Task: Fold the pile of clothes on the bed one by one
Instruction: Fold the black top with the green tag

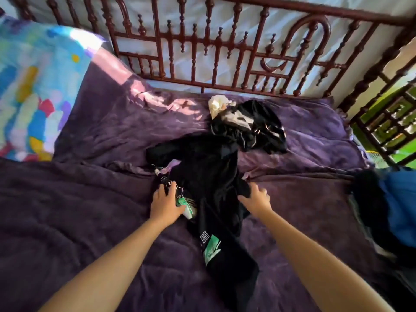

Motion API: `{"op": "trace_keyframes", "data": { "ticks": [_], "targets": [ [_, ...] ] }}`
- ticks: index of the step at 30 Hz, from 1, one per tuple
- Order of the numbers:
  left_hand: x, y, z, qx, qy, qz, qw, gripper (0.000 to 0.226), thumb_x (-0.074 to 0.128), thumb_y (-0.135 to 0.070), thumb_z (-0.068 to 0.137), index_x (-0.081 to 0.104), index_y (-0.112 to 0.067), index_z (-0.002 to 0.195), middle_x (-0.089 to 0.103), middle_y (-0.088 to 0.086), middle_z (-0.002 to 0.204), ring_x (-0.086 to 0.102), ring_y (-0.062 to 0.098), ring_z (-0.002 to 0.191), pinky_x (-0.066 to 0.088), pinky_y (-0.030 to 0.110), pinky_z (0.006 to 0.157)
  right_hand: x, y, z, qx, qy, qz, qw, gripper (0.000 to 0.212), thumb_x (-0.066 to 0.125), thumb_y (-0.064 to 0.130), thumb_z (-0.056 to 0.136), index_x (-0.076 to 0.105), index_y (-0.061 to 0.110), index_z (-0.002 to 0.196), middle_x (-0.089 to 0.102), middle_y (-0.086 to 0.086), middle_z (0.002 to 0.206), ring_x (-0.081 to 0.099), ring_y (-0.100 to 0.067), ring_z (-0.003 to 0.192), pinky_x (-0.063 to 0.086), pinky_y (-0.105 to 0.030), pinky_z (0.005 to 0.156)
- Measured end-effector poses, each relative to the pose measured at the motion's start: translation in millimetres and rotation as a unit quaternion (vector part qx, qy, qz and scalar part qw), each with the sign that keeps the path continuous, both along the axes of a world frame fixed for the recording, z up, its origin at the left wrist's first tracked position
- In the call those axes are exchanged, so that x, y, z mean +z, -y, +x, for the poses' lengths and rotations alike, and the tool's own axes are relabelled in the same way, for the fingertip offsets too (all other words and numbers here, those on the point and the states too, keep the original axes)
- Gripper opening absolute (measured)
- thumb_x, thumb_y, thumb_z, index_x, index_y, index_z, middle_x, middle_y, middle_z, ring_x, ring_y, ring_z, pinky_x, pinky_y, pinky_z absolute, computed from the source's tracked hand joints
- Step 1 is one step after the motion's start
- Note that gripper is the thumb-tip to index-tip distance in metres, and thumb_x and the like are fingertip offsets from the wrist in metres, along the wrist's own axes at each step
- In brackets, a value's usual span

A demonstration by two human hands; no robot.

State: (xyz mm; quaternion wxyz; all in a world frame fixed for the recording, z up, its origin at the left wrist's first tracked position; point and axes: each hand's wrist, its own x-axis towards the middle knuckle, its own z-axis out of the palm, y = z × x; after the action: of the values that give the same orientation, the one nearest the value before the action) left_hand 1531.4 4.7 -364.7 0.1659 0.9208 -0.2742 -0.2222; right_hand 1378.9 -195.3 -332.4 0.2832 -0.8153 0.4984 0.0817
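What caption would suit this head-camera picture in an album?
Left hand and right hand touch a black garment lying on the purple bedspread, a pile of dark clothes beyond.

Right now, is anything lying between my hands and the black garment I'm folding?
Nothing visible is in the way. The left hand and right hand both touch the black garment, one on each side. The remaining pile lies beyond it, toward the headboard, and seems to meet only its far end.
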Motion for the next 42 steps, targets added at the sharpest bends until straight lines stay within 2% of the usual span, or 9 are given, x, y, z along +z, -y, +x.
{"op": "trace_keyframes", "data": {
  "ticks": [6,12,16,20,25,30,32,35,42],
  "targets": [
    [-83.1,-44.2,-76.3,-0.007,-0.162,0.136,0.977,0.078,0.052,-0.045,0.090,0.006,-0.023,0.150,0.008,0.013,0.156,0.015,0.033,0.141,0.026,0.038,0.109,-110.2,-57.7,-87.5,-0.029,-0.143,0.162,0.976,0.082,0.060,0.044,0.086,0.012,0.019,0.149,0.028,-0.010,0.146,0.030,-0.032,0.133,0.037,-0.041,0.104],
    [-102.0,-63.2,-92.7,0.016,-0.205,0.163,0.965,0.072,0.050,-0.041,0.092,0.012,-0.017,0.149,0.024,0.012,0.151,0.028,0.026,0.138,0.026,0.030,0.111,-140.3,-64.6,-95.5,-0.017,-0.159,0.139,0.977,0.087,0.062,0.045,0.084,0.008,0.024,0.149,0.023,-0.001,0.152,0.025,-0.026,0.138,0.033,-0.045,0.107],
    [-101.8,-71.2,-89.2,0.054,-0.231,0.145,0.961,0.070,0.053,-0.035,0.092,0.017,-0.013,0.148,0.029,0.015,0.147,0.035,0.026,0.134,0.030,0.029,0.109,-146.6,-60.9,-90.0,-0.008,-0.180,0.148,0.973,0.054,0.058,0.031,0.088,0.035,0.017,0.135,0.052,-0.004,0.132,0.047,-0.024,0.123,0.034,-0.039,0.101],
    [-93.2,-63.3,-81.9,0.083,-0.245,0.132,0.957,0.067,0.053,-0.033,0.093,0.019,-0.013,0.147,0.030,0.016,0.145,0.038,0.028,0.131,0.034,0.031,0.106,-121.0,-60.5,-77.9,0.001,-0.058,0.157,0.986,0.013,0.055,0.017,0.088,0.051,0.010,0.078,0.062,-0.009,0.090,0.061,-0.026,0.088,0.039,-0.026,0.064],
    [-81.3,-36.9,-78.4,0.079,-0.245,0.091,0.962,0.064,0.053,-0.030,0.093,0.025,-0.011,0.146,0.033,0.017,0.145,0.038,0.029,0.132,0.033,0.031,0.106,-14.0,34.3,-61.5,0.014,0.194,-0.040,0.980,0.010,0.066,0.004,0.082,0.066,-0.004,0.075,0.058,-0.013,0.068,0.053,-0.013,0.064,0.030,-0.021,0.052],
    [-74.9,-27.4,-94.1,0.071,-0.248,0.051,0.965,0.061,0.053,-0.028,0.093,0.027,-0.010,0.145,0.033,0.015,0.146,0.037,0.026,0.133,0.031,0.028,0.104,70.5,184.0,-135.0,-0.234,0.190,-0.207,0.931,0.032,0.058,0.015,0.082,0.067,-0.009,0.101,0.070,-0.012,0.073,0.058,-0.009,0.070,0.035,-0.013,0.052],
    [-76.6,-30.7,-100.3,0.070,-0.250,0.050,0.964,0.061,0.053,-0.028,0.093,0.027,-0.010,0.145,0.032,0.014,0.146,0.035,0.026,0.134,0.030,0.027,0.104,60.2,208.9,-170.0,-0.309,0.126,-0.201,0.921,0.040,0.053,0.020,0.079,0.063,-0.007,0.106,0.069,-0.011,0.081,0.062,-0.015,0.082,0.046,-0.025,0.070],
    [-81.3,-35.9,-106.8,0.079,-0.257,0.069,0.961,0.060,0.052,-0.028,0.094,0.026,-0.010,0.145,0.033,0.016,0.145,0.037,0.027,0.133,0.032,0.027,0.103,25.9,196.0,-185.4,-0.312,-0.043,-0.184,0.931,0.047,0.059,0.019,0.083,0.049,0.000,0.125,0.047,-0.030,0.129,0.041,-0.042,0.124,0.035,-0.051,0.100],
    [-91.2,-12.7,-117.6,0.048,-0.262,0.099,0.959,0.061,0.053,-0.029,0.094,0.025,-0.009,0.145,0.034,0.015,0.147,0.036,0.026,0.135,0.032,0.027,0.103,-55.8,123.1,-160.2,-0.193,-0.093,0.004,0.977,0.057,0.058,0.025,0.087,0.039,0.012,0.139,0.038,-0.024,0.137,0.035,-0.041,0.127,0.034,-0.043,0.103]
  ]
}}
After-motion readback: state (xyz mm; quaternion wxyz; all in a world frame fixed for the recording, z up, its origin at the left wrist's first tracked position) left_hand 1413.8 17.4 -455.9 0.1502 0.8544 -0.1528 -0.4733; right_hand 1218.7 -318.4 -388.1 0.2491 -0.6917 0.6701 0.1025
